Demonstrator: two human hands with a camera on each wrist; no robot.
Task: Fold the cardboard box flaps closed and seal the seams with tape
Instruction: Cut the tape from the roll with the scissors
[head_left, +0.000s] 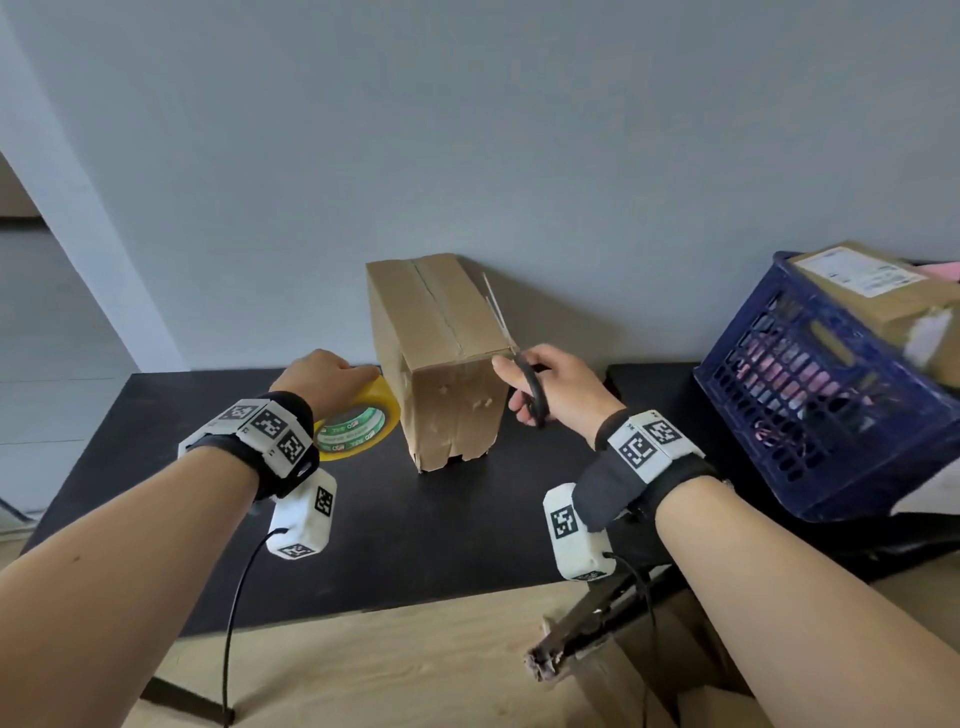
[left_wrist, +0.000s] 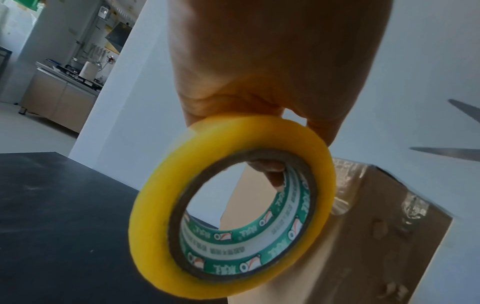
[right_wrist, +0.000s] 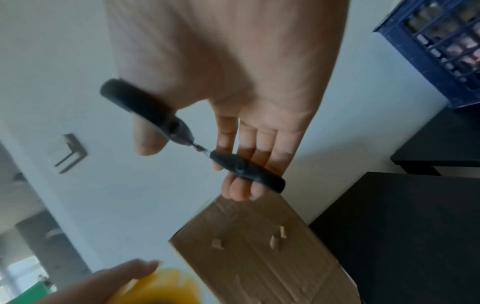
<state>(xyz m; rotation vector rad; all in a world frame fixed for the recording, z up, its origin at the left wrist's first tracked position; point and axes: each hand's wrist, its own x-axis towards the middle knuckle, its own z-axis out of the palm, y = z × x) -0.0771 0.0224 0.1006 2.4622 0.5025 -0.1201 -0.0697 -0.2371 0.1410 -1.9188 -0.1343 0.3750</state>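
Left fingers: curled through the core of the yellow tape roll, fingertips showing inside the ring, thumb on the outer rim.
Left hand: holds the roll tilted, off the table, just beside the box's left side.
Right fingers: thumb in one black handle loop, the other fingers through the second loop, spread fairly wide.
Right hand: grips the scissors with blades parted, tips pointing up past the box's top right edge.
Cardboard box: stands upright on the table between the two hands; top flaps folded shut, a clear strip of tape running along the centre seam and down the near face.
Table: black, matte, set against the wall.
Wall: plain pale grey.
Crate: blue plastic, on the right, tilted, with a labelled parcel on top.
Left of the room: an opening onto a kitchen counter, seen from the left wrist.
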